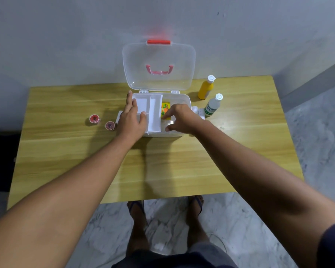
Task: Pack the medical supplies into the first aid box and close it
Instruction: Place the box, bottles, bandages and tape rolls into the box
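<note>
A white first aid box stands open on the wooden table, its clear lid upright against the wall. A white divider tray fills its left part. A yellow-orange packet lies in the right compartment. My left hand rests flat on the tray and the box's left edge. My right hand reaches into the right compartment, fingers pinched on a small clear packet beside the yellow one. Two small red-capped jars stand left of the box. A yellow bottle and a white bottle stand to its right.
The table's near half is bare wood. A grey wall rises directly behind the box. A white object lies between the box and the white bottle, partly hidden by my right hand. Marble floor and my feet show below the table edge.
</note>
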